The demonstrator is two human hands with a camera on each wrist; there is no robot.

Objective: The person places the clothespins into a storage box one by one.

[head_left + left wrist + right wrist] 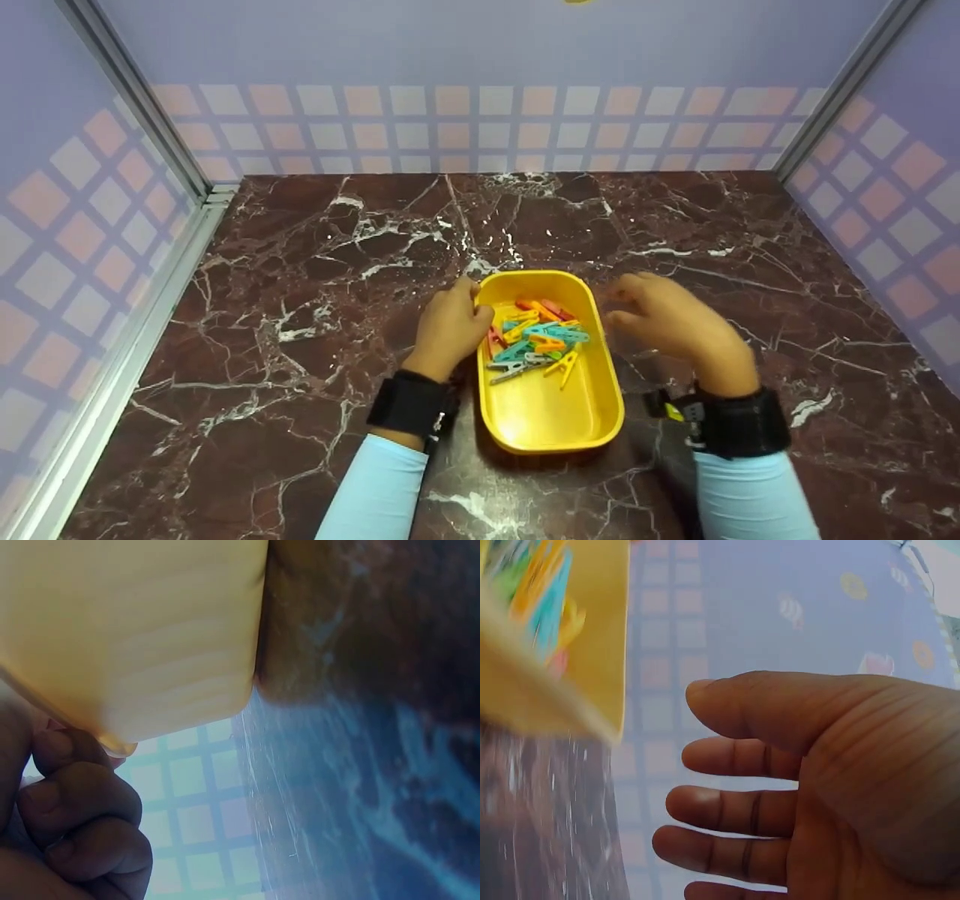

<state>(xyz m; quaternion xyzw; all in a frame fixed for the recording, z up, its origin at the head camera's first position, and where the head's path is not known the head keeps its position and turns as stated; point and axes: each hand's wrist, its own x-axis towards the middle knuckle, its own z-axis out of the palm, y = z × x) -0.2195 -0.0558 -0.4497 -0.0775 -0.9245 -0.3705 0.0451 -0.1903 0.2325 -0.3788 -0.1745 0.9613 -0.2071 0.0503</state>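
Note:
A yellow plastic tray (551, 412) sits on the table in the head view. Piled in its far half are several clothespins (544, 337) in teal, orange, yellow, red and grey. My left hand (452, 324) grips the tray's left rim, thumb over the edge and fingers outside. The left wrist view shows those curled fingers (90, 802) under the rim by the tray's side wall (165, 637). To the right of the tray, my right hand (667, 319) is apart from it and holds nothing. Its fingers (727, 810) look extended in the right wrist view.
The table (300, 315) is dark red marble with white veins. A tiled-pattern wall panel (495, 127) stands behind it, and similar panels close off the left and right sides. A metal rail (142, 352) runs along the left edge.

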